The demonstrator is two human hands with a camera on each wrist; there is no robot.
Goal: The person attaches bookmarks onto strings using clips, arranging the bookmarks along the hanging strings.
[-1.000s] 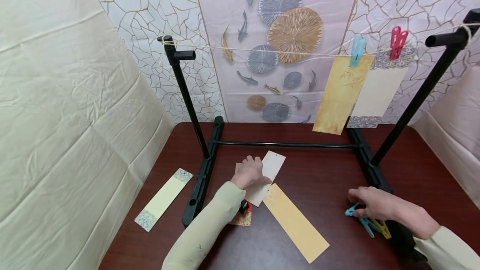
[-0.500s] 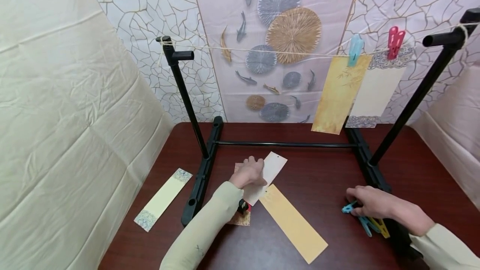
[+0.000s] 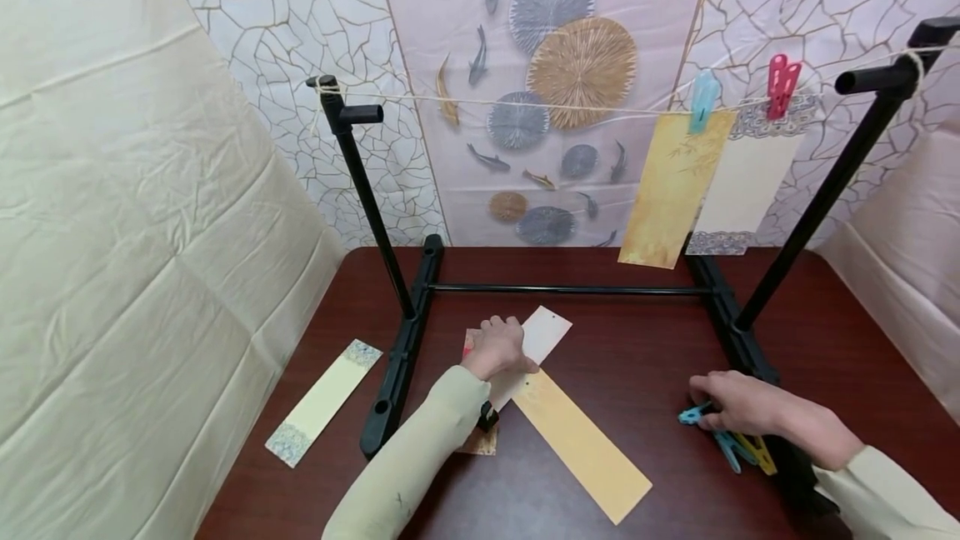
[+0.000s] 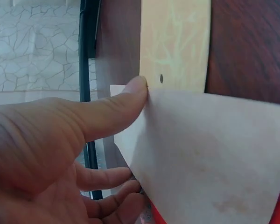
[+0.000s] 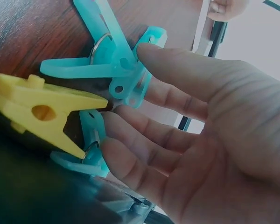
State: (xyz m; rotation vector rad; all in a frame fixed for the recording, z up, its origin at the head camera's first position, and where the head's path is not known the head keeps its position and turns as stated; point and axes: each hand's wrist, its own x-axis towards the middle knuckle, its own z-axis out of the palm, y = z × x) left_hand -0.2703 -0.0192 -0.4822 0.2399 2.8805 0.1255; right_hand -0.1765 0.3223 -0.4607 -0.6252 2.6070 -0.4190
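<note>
My left hand pinches a whitish paper bookmark near its middle, thumb and fingers at opposite edges in the left wrist view. Beneath that bookmark lie the upper end of a golden-yellow bookmark with a small punched hole and a red patterned bookmark, mostly hidden. At the right, my right hand pinches a light-blue clothespin between thumb and forefinger. A yellow clothespin and another blue clothespin lie beside its other fingers.
A string spans two black stand posts. Blue and pink clothespins hold a gold bookmark and a lace-edged white one on it. A floral-ended bookmark lies left of the stand.
The whitish bookmark has turned a little clockwise under my left hand, its far end tipping right. The golden bookmark's upper end has shifted slightly left. My right hand stays at the clothespins.
</note>
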